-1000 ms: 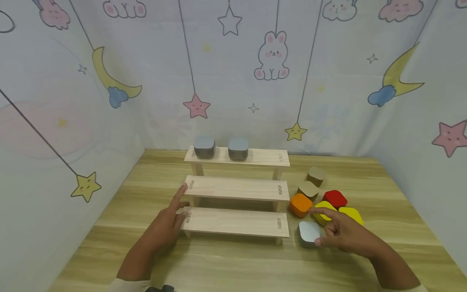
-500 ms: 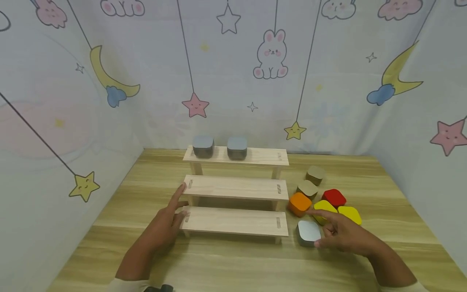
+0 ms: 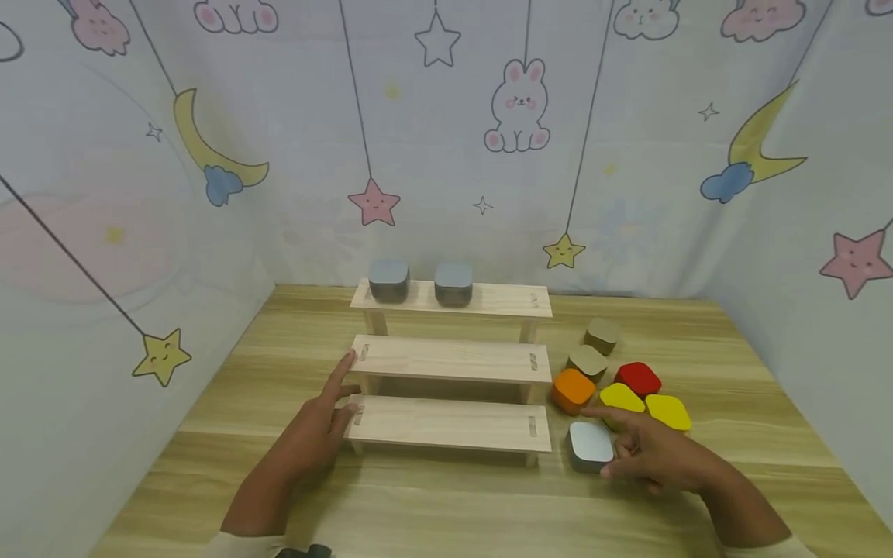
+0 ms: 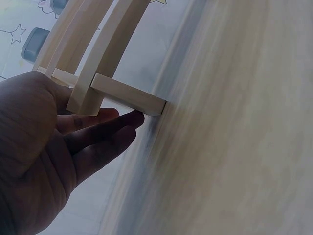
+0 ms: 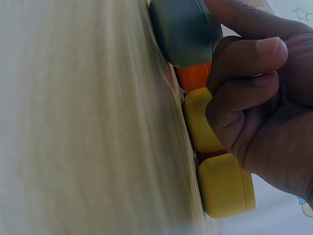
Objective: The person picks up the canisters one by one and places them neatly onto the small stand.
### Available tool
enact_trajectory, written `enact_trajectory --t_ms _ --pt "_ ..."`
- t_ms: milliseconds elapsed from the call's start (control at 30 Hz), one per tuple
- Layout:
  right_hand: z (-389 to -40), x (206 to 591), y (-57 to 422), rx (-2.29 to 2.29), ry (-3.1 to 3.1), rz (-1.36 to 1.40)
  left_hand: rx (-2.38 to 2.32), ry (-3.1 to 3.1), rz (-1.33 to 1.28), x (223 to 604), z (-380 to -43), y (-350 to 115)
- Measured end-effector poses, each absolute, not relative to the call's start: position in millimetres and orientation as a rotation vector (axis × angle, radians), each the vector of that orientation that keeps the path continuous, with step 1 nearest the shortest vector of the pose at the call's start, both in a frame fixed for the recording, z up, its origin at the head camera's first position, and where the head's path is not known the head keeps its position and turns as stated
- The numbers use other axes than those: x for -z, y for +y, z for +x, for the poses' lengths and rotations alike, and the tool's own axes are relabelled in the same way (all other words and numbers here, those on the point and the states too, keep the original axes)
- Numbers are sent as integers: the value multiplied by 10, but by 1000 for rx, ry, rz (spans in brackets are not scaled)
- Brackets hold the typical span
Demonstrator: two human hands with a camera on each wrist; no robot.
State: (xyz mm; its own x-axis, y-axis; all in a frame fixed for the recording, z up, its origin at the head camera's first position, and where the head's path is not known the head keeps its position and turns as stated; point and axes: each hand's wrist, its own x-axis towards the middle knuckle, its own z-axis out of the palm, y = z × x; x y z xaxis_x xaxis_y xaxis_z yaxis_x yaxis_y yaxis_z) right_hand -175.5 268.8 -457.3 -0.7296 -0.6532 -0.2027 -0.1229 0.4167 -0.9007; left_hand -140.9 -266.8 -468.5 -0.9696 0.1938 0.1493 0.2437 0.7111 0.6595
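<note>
Table: orange block beside grey block.

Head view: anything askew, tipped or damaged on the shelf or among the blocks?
Nothing stands out. The three-step wooden shelf sits square, with two grey blocks upright on its top step. The loose blocks lie flat in a cluster by the right hand, which touches the grey block. The left hand rests at the shelf's end.

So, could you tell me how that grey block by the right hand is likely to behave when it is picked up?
The grey block looks solid with rounded corners, so probably stiff. It lies flat and low on the table, so it should not roll. Its smooth top may be slightly slippery under the right hand.
</note>
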Motion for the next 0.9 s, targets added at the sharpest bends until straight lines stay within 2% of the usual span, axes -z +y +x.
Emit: enact_trajectory --t_ms 900 --pt "-1766 4598 2679 1270 2144 -632 1153 -2814 -412 4658 -1403 -2659"
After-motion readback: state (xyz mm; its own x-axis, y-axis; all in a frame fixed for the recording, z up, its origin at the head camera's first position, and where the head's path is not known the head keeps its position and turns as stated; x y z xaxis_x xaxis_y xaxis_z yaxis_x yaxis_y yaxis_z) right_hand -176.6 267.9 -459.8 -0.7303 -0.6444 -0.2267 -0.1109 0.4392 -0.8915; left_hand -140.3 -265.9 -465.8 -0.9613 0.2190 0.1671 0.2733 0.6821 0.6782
